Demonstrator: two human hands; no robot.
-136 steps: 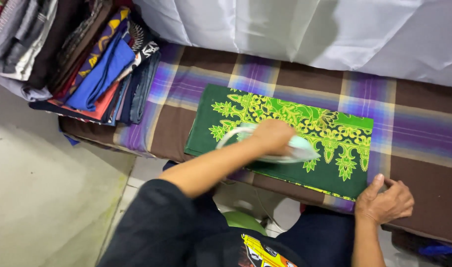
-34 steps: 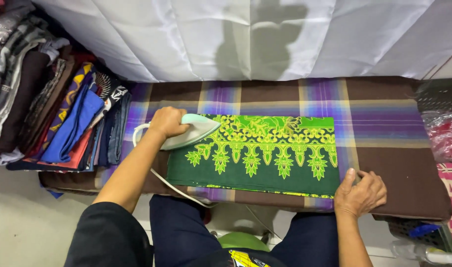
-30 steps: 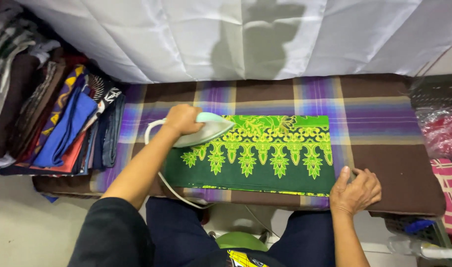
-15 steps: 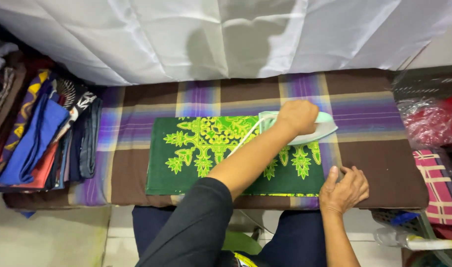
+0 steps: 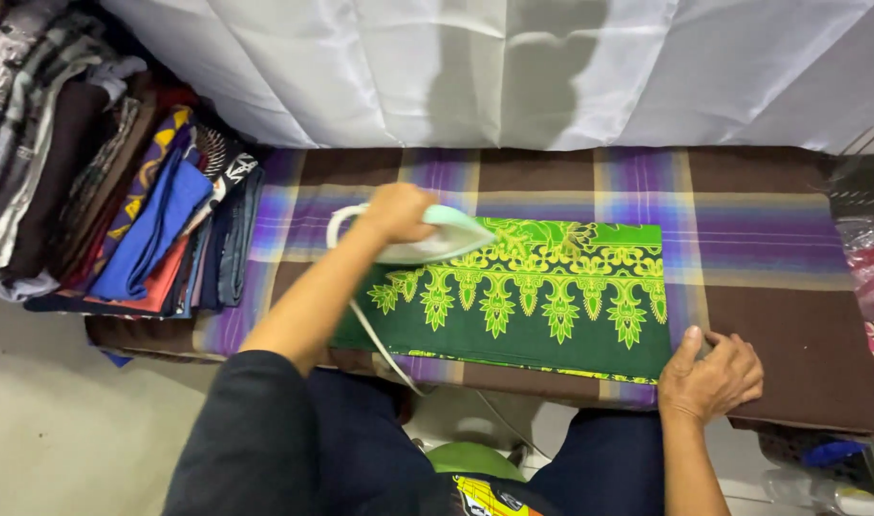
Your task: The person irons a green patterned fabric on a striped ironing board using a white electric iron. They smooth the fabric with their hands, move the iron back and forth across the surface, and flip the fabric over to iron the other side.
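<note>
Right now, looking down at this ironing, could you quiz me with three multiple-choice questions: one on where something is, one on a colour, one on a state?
1. Where does the iron sit on the green patterned cloth?
A. upper left corner
B. lower right corner
C. off the cloth

2. What colour is the padded board cover?
A. plain white
B. brown and purple plaid
C. red stripes

3. What is the right hand doing?
A. lifting the cloth
B. hanging in the air
C. pressing the cloth's lower right corner flat

Answers: 1 A, the left hand grips it there. 2 B, plaid bands show all around the cloth. 3 C, the palm lies on that corner.
</note>
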